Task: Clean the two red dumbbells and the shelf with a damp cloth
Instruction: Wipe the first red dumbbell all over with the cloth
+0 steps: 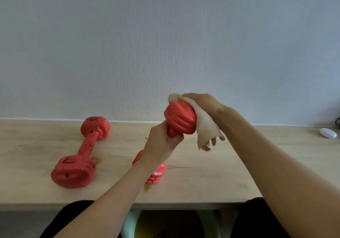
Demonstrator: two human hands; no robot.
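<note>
My left hand grips the handle of a red dumbbell, holding it tilted above the wooden shelf. Its lower head shows below my wrist, near the shelf top. My right hand presses a beige cloth against the upper head, and the cloth hangs down on the right. A second red dumbbell lies flat on the shelf to the left, with dark marks on its handle and heads.
Brownish stains sit on the shelf by the lying dumbbell and near the front edge. A white oval object rests at the far right. A pale wall rises directly behind the shelf.
</note>
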